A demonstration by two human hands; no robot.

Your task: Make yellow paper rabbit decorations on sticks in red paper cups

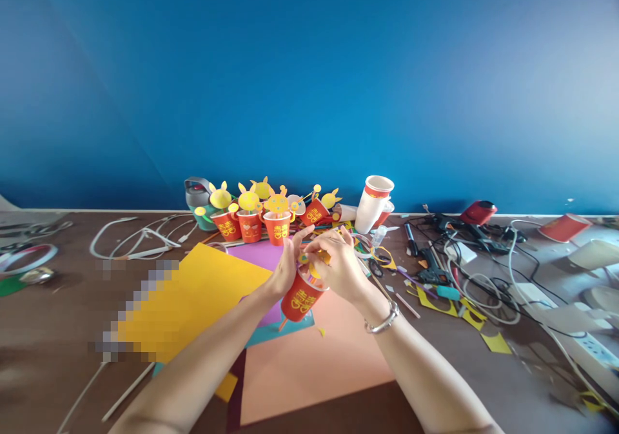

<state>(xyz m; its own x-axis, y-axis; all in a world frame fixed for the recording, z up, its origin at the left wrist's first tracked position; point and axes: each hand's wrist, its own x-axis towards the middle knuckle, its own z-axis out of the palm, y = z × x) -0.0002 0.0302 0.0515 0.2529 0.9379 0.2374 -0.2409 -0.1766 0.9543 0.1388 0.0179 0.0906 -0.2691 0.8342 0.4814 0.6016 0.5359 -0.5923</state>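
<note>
Both my hands meet above the coloured paper sheets at the table's middle. My left hand point(285, 266) and my right hand point(338, 263) are closed around the rim of a red paper cup point(300, 300) with gold lettering. The cup is tilted, and a small yellow paper piece point(314, 267) sits at its mouth between my fingers. A silver bracelet point(383, 322) is on my right wrist. Behind my hands stands a row of finished red cups with yellow paper figures point(251, 218).
Yellow point(193, 298), purple point(256, 253) and peach point(309, 363) paper sheets lie under my arms. A stack of white-and-red cups point(373, 203) stands at the back. To the right are a glue gun point(430, 263), tangled cables point(483, 279), a power strip point(594, 347) and yellow scraps. White cords point(140, 237) lie at left.
</note>
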